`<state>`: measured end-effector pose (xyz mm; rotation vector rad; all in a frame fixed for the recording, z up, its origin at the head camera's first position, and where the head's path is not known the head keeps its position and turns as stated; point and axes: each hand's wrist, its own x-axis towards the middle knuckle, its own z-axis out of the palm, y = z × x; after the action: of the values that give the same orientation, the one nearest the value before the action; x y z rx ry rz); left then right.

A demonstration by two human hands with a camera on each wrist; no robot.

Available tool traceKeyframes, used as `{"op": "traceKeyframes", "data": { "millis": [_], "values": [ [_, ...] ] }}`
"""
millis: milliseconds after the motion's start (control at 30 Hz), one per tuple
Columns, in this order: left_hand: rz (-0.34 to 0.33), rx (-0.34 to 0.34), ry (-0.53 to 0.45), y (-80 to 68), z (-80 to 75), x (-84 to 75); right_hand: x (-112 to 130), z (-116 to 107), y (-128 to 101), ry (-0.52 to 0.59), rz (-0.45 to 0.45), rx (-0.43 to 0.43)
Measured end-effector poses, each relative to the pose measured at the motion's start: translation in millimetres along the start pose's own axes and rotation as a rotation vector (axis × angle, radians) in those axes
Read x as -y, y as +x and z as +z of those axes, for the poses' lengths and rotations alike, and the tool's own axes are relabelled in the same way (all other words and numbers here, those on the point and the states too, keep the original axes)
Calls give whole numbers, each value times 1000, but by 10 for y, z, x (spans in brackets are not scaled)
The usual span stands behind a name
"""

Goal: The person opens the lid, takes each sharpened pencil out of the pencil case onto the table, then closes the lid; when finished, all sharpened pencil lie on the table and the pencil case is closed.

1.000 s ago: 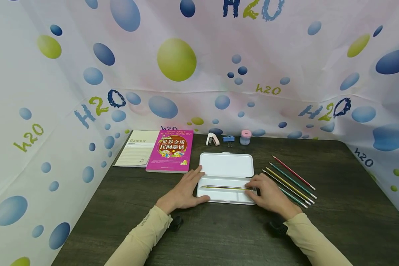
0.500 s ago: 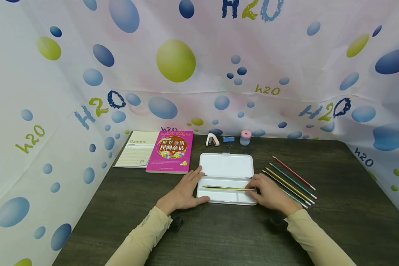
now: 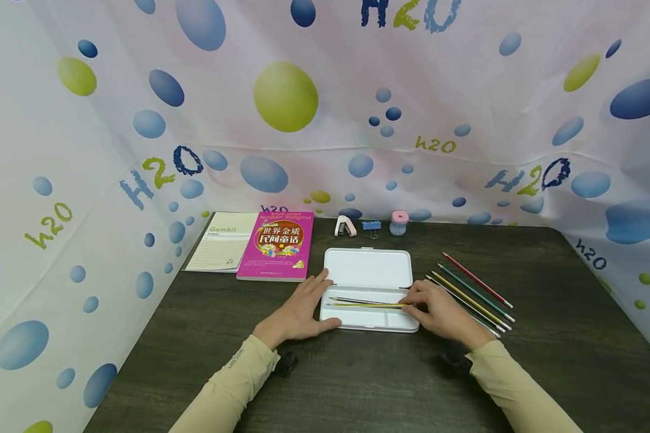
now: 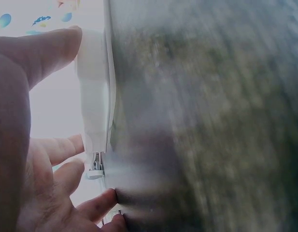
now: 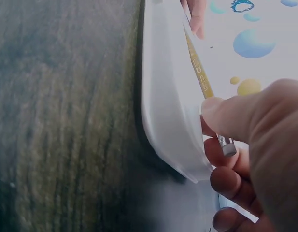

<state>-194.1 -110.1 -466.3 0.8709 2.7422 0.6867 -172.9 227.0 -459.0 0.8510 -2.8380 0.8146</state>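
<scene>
A white pencil box (image 3: 352, 317) lies with its lid (image 3: 368, 269) folded back on the dark table. My left hand (image 3: 298, 310) rests against the box's left end, thumb at the near edge and fingers spread toward the hinge side. Inside the far compartment, a yellow pencil (image 3: 365, 305) and a darker pencil (image 3: 352, 300) lie lengthwise, their left tips slightly apart. My right hand (image 3: 439, 307) is over the box's right end. In the right wrist view, its thumb and fingers pinch the yellow pencil (image 5: 199, 67) near the eraser end; whether they also hold the darker one is hidden.
Several pencils (image 3: 473, 294) lie slanted to the right of the box. Behind it stand a white stapler-like object (image 3: 345, 227), a blue binder clip (image 3: 371, 226) and a pink-lidded small jar (image 3: 398, 223). A pink book (image 3: 277, 246) overlaps a notebook (image 3: 216, 246) at the back left.
The two pencils in the box have spread apart at their left tips, the darker one now farther back. The right hand has shifted very slightly; the left hand stays at the box.
</scene>
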Motion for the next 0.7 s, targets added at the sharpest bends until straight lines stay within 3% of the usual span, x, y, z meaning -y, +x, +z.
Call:
{"op": "traceKeyframes", "data": {
  "millis": [700],
  "values": [
    [-2, 4, -4, -6, -14, -15, -107, 20, -104, 163, 23, -81]
  ]
}}
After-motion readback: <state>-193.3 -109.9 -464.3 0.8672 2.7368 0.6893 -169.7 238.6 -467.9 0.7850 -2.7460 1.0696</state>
